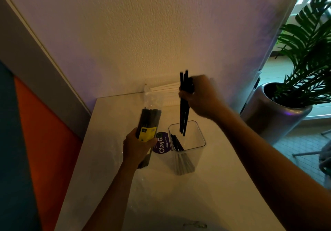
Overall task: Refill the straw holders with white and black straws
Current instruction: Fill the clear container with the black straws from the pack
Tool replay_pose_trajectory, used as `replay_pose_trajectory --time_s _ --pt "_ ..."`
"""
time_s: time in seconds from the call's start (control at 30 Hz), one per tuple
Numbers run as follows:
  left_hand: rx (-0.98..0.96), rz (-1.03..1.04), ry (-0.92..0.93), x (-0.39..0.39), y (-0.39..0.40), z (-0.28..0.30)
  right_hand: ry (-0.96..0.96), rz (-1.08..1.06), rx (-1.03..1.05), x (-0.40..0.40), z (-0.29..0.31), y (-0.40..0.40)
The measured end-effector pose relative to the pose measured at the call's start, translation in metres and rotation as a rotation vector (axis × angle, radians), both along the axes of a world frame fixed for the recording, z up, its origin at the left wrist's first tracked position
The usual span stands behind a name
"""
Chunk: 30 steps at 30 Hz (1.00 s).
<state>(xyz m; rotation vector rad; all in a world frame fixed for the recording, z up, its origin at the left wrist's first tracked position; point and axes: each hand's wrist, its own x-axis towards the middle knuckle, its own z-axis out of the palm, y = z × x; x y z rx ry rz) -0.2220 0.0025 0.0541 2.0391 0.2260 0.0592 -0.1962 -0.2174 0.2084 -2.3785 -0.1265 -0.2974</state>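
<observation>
A clear square straw holder (198, 134) stands on the white table (211, 186), with a few black straws leaning inside it. My right hand (200, 96) grips a small bunch of black straws (183, 109) upright, their lower tips dipping into the holder's mouth. My left hand (138, 146) holds a clear plastic pack of black straws (149, 121) with a yellow label, left of the holder. White straws (164, 87) in clear wrapping lie at the back of the table against the wall.
A purple round sticker (161, 144) lies on the table between the pack and the holder. The wall runs close behind the table. A silver planter (272, 116) with a green plant stands on the floor to the right.
</observation>
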Motion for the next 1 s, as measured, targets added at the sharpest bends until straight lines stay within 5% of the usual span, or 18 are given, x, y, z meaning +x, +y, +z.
replay_pose_trajectory --time_s 0.43,0.8,1.0 --pt "-0.090 -0.061 -0.040 0.004 -0.005 0.016 0.530 -0.017 -0.039 -0.011 -0.110 0.016" --pt "-0.117 -0.125 -0.014 0.001 -0.006 0.012 0.507 0.089 -0.313 -0.010 -0.109 0.023" --pt "-0.056 -0.169 -0.038 -0.002 -0.005 0.008 0.244 -0.073 -0.034 -0.013 -0.074 0.012"
